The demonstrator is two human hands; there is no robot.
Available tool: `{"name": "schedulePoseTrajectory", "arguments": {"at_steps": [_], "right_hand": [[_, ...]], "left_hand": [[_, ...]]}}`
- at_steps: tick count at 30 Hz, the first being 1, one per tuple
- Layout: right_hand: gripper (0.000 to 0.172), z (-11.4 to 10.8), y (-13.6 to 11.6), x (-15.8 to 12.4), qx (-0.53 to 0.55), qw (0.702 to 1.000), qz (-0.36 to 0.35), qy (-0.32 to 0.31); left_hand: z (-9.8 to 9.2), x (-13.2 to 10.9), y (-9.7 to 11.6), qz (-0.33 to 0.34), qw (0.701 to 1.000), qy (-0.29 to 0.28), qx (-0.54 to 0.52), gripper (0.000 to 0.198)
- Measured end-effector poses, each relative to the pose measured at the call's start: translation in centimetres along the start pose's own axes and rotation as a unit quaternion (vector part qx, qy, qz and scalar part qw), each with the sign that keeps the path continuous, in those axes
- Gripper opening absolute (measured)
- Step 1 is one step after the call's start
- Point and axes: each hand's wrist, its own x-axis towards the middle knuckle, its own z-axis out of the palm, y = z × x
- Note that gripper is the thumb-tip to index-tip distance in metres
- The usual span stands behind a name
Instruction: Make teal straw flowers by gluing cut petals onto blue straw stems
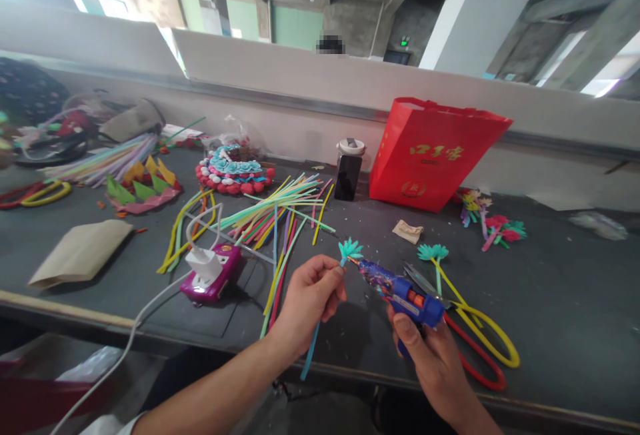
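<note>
In my left hand [315, 288] a blue pipe cleaner [311, 351] is pinched, its lower end hanging past the table's front edge. A teal pipe-cleaner flower [351, 249] tops it, just above my fingertips. My right hand [425, 355] is wrapped round the handle of a blue glue gun [400, 291], whose nozzle touches or nearly touches the flower's base. Beside the gun, scissors [487, 338] with red and yellow handles lie on the table, partly hidden by it. A second teal flower [433, 252] on a pale green stem rests near their blades.
Loose coloured pipe cleaners [290, 205] are heaped left of centre. A purple power strip [213, 278] with a white plug and cable sits nearer. Behind stand a phone [349, 177], a lidded cup [351, 147] and a red bag [435, 155]. Finished-looking flowers [500, 228] lie right.
</note>
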Motion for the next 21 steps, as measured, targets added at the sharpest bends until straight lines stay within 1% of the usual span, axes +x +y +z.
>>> {"name": "schedulePoseTrajectory", "arguments": {"at_steps": [4, 14, 17, 21], "right_hand": [[0.044, -0.04, -0.13, 0.03, -0.018, 1.0, -0.011, 0.002], [0.05, 0.0, -0.03, -0.03, -0.026, 1.0, -0.002, 0.012], [0.048, 0.03, 0.08, -0.02, -0.021, 1.0, -0.003, 0.003], [0.047, -0.04, 0.08, 0.04, -0.019, 1.0, -0.006, 0.006]], "left_hand": [[-0.05, 0.06, -0.03, -0.001, 1.0, 0.0, -0.002, 0.023], [0.11, -0.01, 0.08, -0.005, 1.0, -0.001, -0.002, 0.024], [0.06, -0.02, 0.06, -0.005, 1.0, 0.0, -0.001, 0.025], [-0.05, 0.02, -0.05, -0.001, 1.0, -0.005, -0.006, 0.024]]}}
